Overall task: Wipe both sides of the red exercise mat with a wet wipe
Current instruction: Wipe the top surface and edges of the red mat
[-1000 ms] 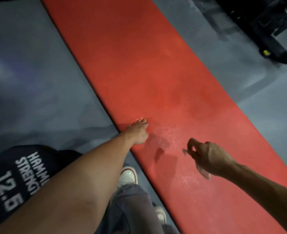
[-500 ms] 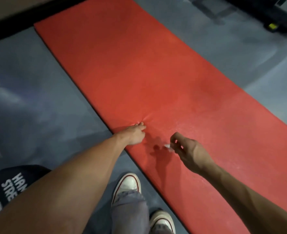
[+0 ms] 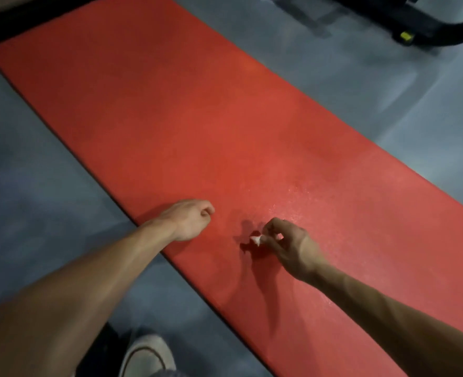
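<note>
The red exercise mat (image 3: pixel 186 126) lies flat on the grey floor and runs diagonally from upper left to lower right. My right hand (image 3: pixel 288 244) is over the mat near its middle and pinches a small crumpled white wet wipe (image 3: pixel 256 240) between thumb and fingertips, just above the surface. My left hand (image 3: pixel 190 219) is over the mat's near left edge with its fingers curled in and nothing visible in it. A faint damp sheen shows on the mat beside my right hand.
Grey floor (image 3: pixel 42 202) surrounds the mat. A black machine base (image 3: pixel 412 25) with a yellow tag stands at the top right. A dark strip runs along the top left. My white shoe (image 3: pixel 148 355) is on the floor by the mat's near edge.
My left hand, which pressed flat on the mat's edge, has lifted and curled its fingers. My right hand still pinches the wipe. The view has tilted up, and the weight plate has left it.
</note>
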Motion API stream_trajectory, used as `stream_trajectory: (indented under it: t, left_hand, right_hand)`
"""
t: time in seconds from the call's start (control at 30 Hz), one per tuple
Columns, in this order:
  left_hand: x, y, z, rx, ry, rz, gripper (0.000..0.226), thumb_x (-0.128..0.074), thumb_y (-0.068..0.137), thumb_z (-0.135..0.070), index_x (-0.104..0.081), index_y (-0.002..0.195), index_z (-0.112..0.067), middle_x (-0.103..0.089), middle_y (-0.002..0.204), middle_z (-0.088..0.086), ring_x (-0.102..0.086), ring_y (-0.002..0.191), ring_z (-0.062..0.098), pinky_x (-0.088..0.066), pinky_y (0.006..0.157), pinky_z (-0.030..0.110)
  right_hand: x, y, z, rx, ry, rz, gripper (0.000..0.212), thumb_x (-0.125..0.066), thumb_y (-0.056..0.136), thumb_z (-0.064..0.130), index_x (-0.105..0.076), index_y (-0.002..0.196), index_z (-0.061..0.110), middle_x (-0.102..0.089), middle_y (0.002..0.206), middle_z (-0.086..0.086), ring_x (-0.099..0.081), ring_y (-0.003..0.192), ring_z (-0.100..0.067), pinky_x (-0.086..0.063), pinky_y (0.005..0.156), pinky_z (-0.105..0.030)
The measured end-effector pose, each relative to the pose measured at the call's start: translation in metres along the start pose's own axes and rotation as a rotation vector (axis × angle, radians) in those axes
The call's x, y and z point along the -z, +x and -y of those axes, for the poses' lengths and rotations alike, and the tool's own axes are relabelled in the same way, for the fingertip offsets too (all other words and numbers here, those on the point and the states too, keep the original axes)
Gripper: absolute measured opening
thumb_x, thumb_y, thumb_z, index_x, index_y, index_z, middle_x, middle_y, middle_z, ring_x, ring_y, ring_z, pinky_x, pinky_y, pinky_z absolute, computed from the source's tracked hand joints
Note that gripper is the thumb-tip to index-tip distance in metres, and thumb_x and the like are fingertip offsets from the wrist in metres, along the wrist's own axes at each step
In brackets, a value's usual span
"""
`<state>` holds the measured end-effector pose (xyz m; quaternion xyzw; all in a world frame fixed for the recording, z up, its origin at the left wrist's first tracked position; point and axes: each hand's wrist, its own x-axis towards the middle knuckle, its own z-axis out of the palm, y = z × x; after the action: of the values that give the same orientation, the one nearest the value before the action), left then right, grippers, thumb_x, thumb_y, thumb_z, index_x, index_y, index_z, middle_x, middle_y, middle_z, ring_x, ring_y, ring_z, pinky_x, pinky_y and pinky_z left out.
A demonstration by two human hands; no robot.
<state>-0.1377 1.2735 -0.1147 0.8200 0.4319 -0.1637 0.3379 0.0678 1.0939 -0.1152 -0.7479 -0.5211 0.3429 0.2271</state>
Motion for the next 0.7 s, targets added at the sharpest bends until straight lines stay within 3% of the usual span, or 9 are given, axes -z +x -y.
stream_trajectory:
  t: [0.07,0.17,0.27,0.4,0.6,0.7]
  left_hand:
    - [-0.004,0.013,-0.001,0.022,0.006,-0.074,0.014,-0.052,0.096,-0.03,-0.065,0.103,-0.032,-0.071,0.111,-0.009,-0.065,0.108,0.022,-0.049,0.091,0.032]
    - [-0.014,0.023,0.004,0.022,-0.027,-0.176,0.005,-0.057,0.088,-0.032,-0.061,0.088,-0.029,-0.07,0.091,-0.011,-0.066,0.092,0.023,-0.053,0.081,0.035]
    - [-0.016,0.029,0.012,0.011,-0.072,-0.214,0.005,-0.06,0.087,-0.032,-0.063,0.087,-0.03,-0.07,0.084,-0.012,-0.067,0.085,0.019,-0.053,0.078,0.034]
    - [-0.018,0.04,0.012,0.007,-0.037,-0.221,0.012,-0.06,0.086,-0.038,-0.059,0.08,-0.028,-0.065,0.074,-0.013,-0.064,0.077,0.018,-0.044,0.068,0.031]
    - [-0.022,0.043,0.015,-0.014,0.02,-0.247,0.024,-0.063,0.085,-0.044,-0.05,0.079,-0.025,-0.061,0.068,-0.011,-0.062,0.073,0.022,-0.035,0.068,0.031]
    - [-0.024,0.043,0.013,-0.036,0.039,-0.29,0.024,-0.062,0.086,-0.043,-0.048,0.08,-0.025,-0.054,0.063,-0.011,-0.051,0.066,0.021,-0.031,0.069,0.031]
  right_hand:
    - [-0.019,0.013,0.003,0.106,-0.085,0.017,0.014,-0.058,0.098,0.042,-0.056,0.093,0.029,-0.053,0.09,0.008,-0.051,0.07,-0.006,-0.037,0.06,-0.02]
    - [-0.044,0.025,0.004,0.286,-0.374,0.05,0.032,-0.042,0.101,0.053,-0.055,0.103,0.024,-0.053,0.09,0.006,-0.056,0.073,-0.016,-0.041,0.06,-0.026]
    - [-0.055,0.028,-0.006,0.524,-0.637,0.016,0.012,-0.056,0.099,0.035,-0.05,0.103,0.025,-0.054,0.087,0.004,-0.059,0.069,-0.021,-0.054,0.059,-0.038]
    - [-0.055,0.039,-0.014,0.663,-0.701,-0.024,0.014,-0.06,0.096,0.028,-0.048,0.102,0.023,-0.055,0.084,0.003,-0.057,0.065,-0.022,-0.052,0.059,-0.038]
    - [-0.032,0.072,-0.022,0.578,-0.7,-0.155,0.013,-0.051,0.103,0.033,-0.051,0.096,0.022,-0.056,0.073,0.004,-0.058,0.054,-0.021,-0.049,0.052,-0.035]
    - [0.017,0.115,-0.043,0.26,-0.765,-0.255,0.023,-0.043,0.105,0.04,-0.05,0.097,0.019,-0.055,0.067,0.0,-0.064,0.056,-0.028,-0.044,0.047,-0.033]
